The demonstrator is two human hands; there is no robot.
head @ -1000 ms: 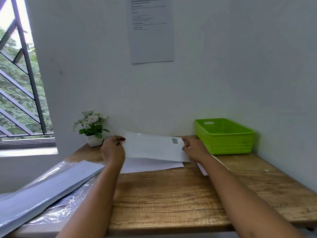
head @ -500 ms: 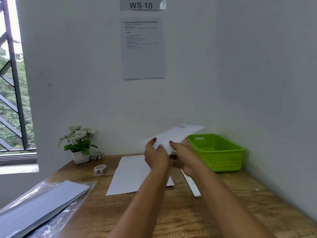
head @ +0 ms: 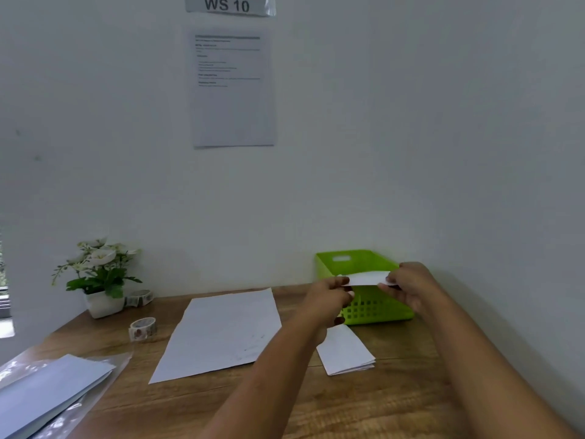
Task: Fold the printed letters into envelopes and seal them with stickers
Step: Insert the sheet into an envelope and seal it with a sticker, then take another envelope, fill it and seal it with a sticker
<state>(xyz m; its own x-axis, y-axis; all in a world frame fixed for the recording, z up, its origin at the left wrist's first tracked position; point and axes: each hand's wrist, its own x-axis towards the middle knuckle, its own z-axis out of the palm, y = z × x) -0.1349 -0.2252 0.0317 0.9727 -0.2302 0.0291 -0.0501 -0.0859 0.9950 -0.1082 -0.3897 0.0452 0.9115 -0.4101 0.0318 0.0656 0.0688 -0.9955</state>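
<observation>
Both hands hold a white envelope (head: 367,278) edge-on in the air, over the green basket (head: 386,312). My left hand (head: 329,296) pinches its left end and my right hand (head: 411,285) pinches its right end. A flat printed letter (head: 221,334) lies on the wooden table (head: 364,403) in the middle. To the right of it, below my left hand, a folded letter (head: 345,351) lies. Two sticker rolls sit at the left: one roll (head: 143,327) stands free, the other roll (head: 139,297) is beside the plant pot.
A small white pot with flowers (head: 99,280) stands at the back left. A stack of envelopes in clear plastic (head: 47,394) lies at the front left corner. The basket sits against the right wall. An instruction sheet (head: 232,90) hangs on the wall.
The envelope was lifted off the letter and carried right, now held over the green basket. Both hands moved right with it. The camera tilted up and shifted.
</observation>
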